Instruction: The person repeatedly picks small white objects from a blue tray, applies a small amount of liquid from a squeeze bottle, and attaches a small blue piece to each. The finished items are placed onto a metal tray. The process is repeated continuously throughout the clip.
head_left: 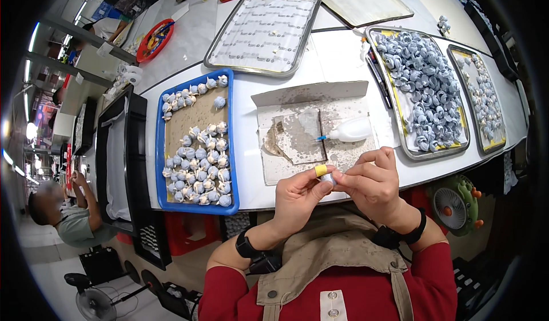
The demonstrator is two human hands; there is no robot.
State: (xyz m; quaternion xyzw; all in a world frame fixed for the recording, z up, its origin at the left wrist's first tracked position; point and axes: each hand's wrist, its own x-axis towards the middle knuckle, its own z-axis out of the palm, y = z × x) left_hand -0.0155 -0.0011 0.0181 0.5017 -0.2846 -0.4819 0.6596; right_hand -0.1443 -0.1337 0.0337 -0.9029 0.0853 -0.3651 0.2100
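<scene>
My left hand and my right hand meet above the near table edge. Between their fingertips they pinch a small pale blue-grey piece, mostly hidden by the fingers. Yellow tape wraps a left fingertip. Just beyond the hands, a stained cardboard sheet with a folded-up far edge bears a white squeeze bottle, lying on its side, its blue tip pointing left. A blue tray on the left holds many small round blue-grey pieces with cream parts.
On the right, a metal tray is heaped with curled blue-grey pieces; a narrower tray stands beside it. Pens lie near its left side. A paper-lined tray sits at the back. A green fan stands below the table.
</scene>
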